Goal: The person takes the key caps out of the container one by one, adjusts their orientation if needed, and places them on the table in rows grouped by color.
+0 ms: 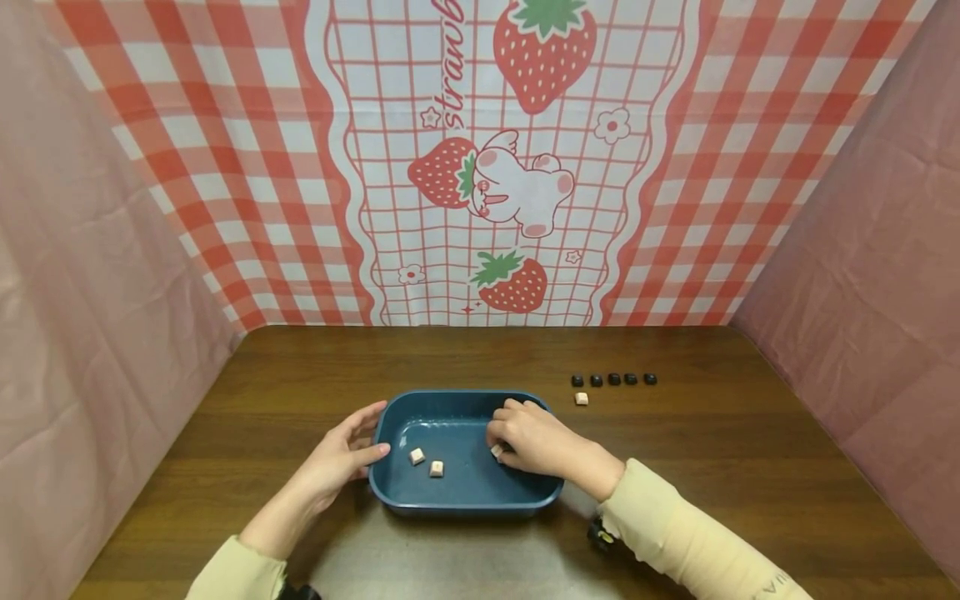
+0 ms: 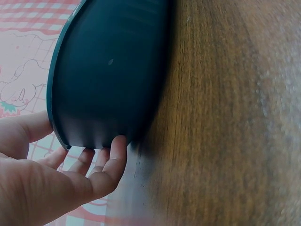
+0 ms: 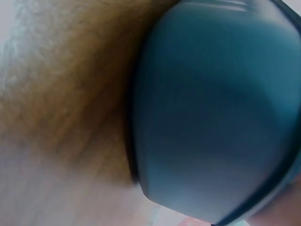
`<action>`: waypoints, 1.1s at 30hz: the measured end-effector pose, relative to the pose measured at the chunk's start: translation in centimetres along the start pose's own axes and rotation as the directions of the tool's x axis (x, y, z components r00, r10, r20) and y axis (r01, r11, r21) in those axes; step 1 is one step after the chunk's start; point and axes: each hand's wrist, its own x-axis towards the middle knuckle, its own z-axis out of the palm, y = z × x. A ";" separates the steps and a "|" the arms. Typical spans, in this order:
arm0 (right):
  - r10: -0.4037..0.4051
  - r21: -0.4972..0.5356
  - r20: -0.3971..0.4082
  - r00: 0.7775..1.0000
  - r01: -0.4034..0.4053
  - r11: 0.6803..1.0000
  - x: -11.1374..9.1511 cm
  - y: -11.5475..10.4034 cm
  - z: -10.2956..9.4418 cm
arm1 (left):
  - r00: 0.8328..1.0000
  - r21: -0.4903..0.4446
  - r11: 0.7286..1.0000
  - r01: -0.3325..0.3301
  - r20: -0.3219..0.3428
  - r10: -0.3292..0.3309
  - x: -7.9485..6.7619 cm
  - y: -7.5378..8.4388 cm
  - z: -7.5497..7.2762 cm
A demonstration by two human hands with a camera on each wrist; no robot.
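A blue plastic tub (image 1: 465,505) sits on the table. My left hand (image 1: 347,450) holds its left end, thumb over the rim and fingers against the outer wall (image 2: 110,94). Inside the tub, my right hand (image 1: 534,435) pinches a small white keycap (image 1: 497,451) between thumb and fingers, mostly covered by the hand. Two more white keycaps lie on the tub's floor to the left, one (image 1: 417,456) tilted and one (image 1: 437,468) nearer me. From the right wrist, the tub's outer wall (image 3: 211,122) blocks the fingertips.
Beyond the tub's right end, a row of several black keycaps (image 1: 615,379) stands on the wooden table (image 1: 300,367). One white keycap (image 1: 581,399) sits just in front of the row's left end. A strawberry-print cloth (image 1: 652,250) hangs behind, with pink cloths at both sides.
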 end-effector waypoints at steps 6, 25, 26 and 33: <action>0.021 0.020 -0.015 1.000 -0.020 1.000 -0.2 0.3 -0.8 | 1.000 0.002 1.000 -0.004 0.002 0.004 0.0 0.0 0.0; 0.043 0.052 -0.063 0.997 -0.040 0.998 -1.3 1.9 -4.1 | 1.000 -0.005 1.000 -0.005 0.007 0.005 0.0 0.0 0.0; 0.048 0.048 -0.067 0.997 -0.045 0.998 -1.4 2.0 -4.3 | 1.000 -0.005 1.000 -0.004 0.008 0.004 0.0 0.0 0.0; 0.048 0.018 -0.165 0.985 -0.045 0.999 -2.0 3.3 -5.5 | 1.000 0.001 1.000 -0.005 0.005 0.005 0.0 0.0 0.0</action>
